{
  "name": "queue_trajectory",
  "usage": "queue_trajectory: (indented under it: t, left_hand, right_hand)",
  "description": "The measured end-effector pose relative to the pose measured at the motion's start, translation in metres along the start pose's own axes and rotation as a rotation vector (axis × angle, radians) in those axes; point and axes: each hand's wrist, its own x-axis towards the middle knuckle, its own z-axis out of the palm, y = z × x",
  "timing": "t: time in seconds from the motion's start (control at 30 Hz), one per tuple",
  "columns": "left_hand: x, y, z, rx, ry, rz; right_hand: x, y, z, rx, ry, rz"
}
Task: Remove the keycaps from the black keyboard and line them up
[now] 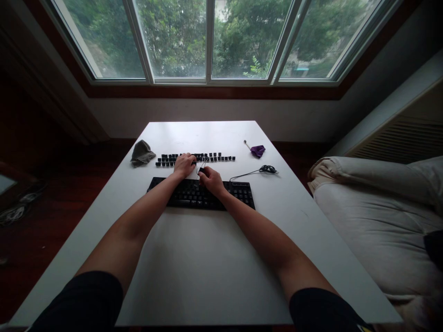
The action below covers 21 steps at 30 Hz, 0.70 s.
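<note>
A black keyboard (188, 199) lies across the white table, partly covered by my forearms. Beyond it, loose black keycaps (221, 158) are set out in rows. My left hand (184, 165) is over these rows, its fingers bent down and closed around a dark keycap (194, 163) at their tips. Just above the keyboard's back edge, my right hand (212, 181) pinches the black handle of a wire keycap puller (205, 164). The puller's thin wire loops point away from me, close to the left fingertips. Some keys beneath the right hand are hidden.
A grey cloth (142, 153) lies crumpled at the table's left edge. At the right are a small brush (247, 144), a purple cloth (258, 151) and the keyboard's coiled cable (268, 169). A pale sofa (367, 221) stands right of the table (207, 267); windows are ahead.
</note>
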Motion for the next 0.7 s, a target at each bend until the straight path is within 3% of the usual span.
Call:
queue_trajectory:
  t: [0.47,0.7]
  left_hand:
    - [0.003,0.011,-0.007,0.020,0.011,-0.024]
    - [-0.015,0.020,-0.019,-0.115,0.066,-0.040]
  right_hand:
    - [0.002,0.008,0.002,-0.015,0.003,-0.013]
    - [0.001,0.005,0.000,-0.036,0.007,-0.018]
